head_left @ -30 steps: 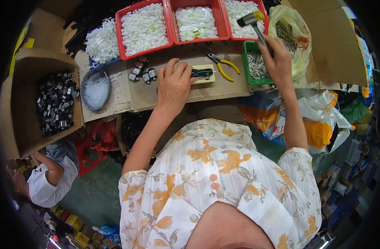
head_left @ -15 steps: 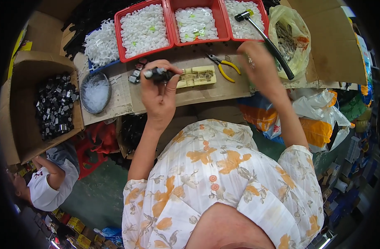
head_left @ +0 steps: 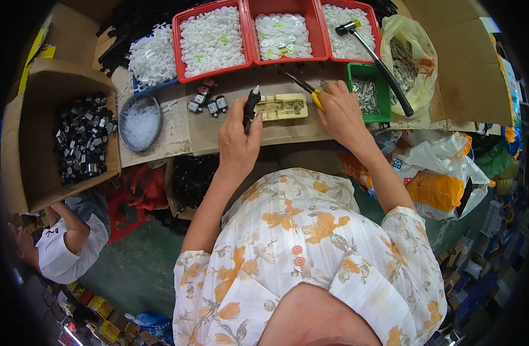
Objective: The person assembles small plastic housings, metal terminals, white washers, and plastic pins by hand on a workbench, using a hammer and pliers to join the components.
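Ahead of both hands, three red trays [head_left: 248, 34] of white parts. Between the hands, a cream jig block [head_left: 283, 107] on the cardboard bench [head_left: 160, 135]. Left hand [head_left: 239, 138] closed around an upright black part [head_left: 251, 108]. Right hand [head_left: 340, 113] curled over yellow-handled pliers [head_left: 306, 90], beside a green bin [head_left: 368, 92].

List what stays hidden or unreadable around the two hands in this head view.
- Left hand: its grip covers the lower part of the black part.
- Right hand: covers the yellow-handled pliers' handles; grip unclear.
- Green bin: metal pieces inside too small to identify.
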Available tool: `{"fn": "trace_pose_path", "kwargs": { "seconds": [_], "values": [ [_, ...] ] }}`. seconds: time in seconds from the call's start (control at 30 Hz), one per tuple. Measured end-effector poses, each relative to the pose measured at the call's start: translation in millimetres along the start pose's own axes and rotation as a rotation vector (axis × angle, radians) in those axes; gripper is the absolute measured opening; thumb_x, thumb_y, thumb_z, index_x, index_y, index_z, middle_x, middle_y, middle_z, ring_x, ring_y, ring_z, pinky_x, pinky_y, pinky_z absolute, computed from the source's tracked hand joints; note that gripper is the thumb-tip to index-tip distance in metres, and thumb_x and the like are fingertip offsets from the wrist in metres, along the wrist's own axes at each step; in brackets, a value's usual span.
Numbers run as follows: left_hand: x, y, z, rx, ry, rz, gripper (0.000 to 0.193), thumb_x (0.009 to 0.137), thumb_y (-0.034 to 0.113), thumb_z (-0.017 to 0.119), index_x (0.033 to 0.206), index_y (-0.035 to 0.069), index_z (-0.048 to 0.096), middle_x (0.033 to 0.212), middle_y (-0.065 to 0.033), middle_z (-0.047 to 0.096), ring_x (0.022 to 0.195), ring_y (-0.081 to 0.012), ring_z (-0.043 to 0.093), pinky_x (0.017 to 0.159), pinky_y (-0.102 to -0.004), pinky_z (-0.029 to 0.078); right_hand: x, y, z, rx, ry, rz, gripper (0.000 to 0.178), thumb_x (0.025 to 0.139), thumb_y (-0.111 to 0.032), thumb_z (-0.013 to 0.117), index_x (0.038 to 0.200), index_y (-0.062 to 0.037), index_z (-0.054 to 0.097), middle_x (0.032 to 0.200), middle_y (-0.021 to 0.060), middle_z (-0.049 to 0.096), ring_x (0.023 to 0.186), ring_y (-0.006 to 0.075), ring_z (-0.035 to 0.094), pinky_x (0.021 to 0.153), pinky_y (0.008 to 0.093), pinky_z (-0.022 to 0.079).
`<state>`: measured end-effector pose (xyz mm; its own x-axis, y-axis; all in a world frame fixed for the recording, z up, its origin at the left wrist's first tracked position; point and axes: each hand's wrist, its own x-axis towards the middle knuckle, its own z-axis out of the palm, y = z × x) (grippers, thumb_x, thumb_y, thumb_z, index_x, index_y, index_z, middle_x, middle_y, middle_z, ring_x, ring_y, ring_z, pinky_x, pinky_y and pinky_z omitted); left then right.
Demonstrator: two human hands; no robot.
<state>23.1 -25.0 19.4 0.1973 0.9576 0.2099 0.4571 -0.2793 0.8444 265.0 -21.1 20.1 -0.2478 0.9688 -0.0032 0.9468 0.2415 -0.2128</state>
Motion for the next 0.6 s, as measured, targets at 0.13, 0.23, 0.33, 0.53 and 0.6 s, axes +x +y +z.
{"fn": "trace_pose_path", "kwargs": {
  "seconds": [0.13, 0.23, 0.33, 0.53, 0.6],
  "values": [
    [-3.2, 0.9, 1.0, 0.08, -0.036, -0.012, 0.029, 0.098, 0.017, 0.057, 0.119, -0.001, 0.052, 0.097, -0.0209, 0.062, 0.082, -0.038, 0.063, 0.071, -0.0426, 0.05, -14.2, -13.1, -25.0, 0.288, 0.04, -0.166, 0.026, 0.078, -0.003, 0.064, 0.103, 0.001, 0.058, 0.111, 0.0163, 0.054, 0.107, 0.0329, 0.051, 0.085, 0.0443, 0.041],
    [-4.3, 0.6, 5.8, 0.152, -0.033, 0.056, 0.029, 0.099, 0.02, 0.056, 0.12, -0.001, 0.052, 0.099, -0.0208, 0.062, 0.085, -0.0402, 0.063, 0.07, -0.0439, 0.05, -20.0, -20.7, -29.7, 0.337, 0.039, -0.231, 0.029, 0.079, -0.002, 0.062, 0.107, 0.001, 0.054, 0.113, 0.0168, 0.053, 0.111, 0.0345, 0.05, 0.09, 0.0452, 0.04],
    [-3.8, 5.3, 8.2, 0.198, -0.019, 0.091, 0.029, 0.099, 0.021, 0.055, 0.12, 0.0, 0.053, 0.099, -0.0191, 0.062, 0.085, -0.0403, 0.063, 0.07, -0.0449, 0.05, -21.3, -23.6, -31.5, 0.36, -0.021, -0.227, 0.027, 0.079, -0.003, 0.062, 0.104, 0.0026, 0.053, 0.111, 0.018, 0.053, 0.108, 0.0356, 0.051, 0.09, 0.0455, 0.04],
    [-2.9, 7.7, 6.4, 0.329, -0.006, 0.114, 0.028, 0.097, 0.021, 0.057, 0.118, 0.003, 0.055, 0.094, -0.0153, 0.06, 0.083, -0.0374, 0.063, 0.067, -0.045, 0.05, -21.1, -27.7, -37.9, 0.401, -0.139, -0.185, 0.024, 0.08, -0.003, 0.059, 0.102, 0.0037, 0.053, 0.107, 0.0194, 0.052, 0.103, 0.0372, 0.053, 0.087, 0.0454, 0.041],
    [-3.1, 7.9, 7.0, 0.352, -0.005, 0.114, 0.027, 0.097, 0.021, 0.058, 0.118, 0.004, 0.055, 0.093, -0.0146, 0.06, 0.082, -0.0365, 0.063, 0.067, -0.0446, 0.05, -21.0, -27.4, -36.6, 0.416, -0.177, -0.171, 0.023, 0.081, -0.003, 0.058, 0.102, 0.0037, 0.053, 0.106, 0.0196, 0.052, 0.102, 0.0377, 0.054, 0.085, 0.0455, 0.042]
  ]
}}
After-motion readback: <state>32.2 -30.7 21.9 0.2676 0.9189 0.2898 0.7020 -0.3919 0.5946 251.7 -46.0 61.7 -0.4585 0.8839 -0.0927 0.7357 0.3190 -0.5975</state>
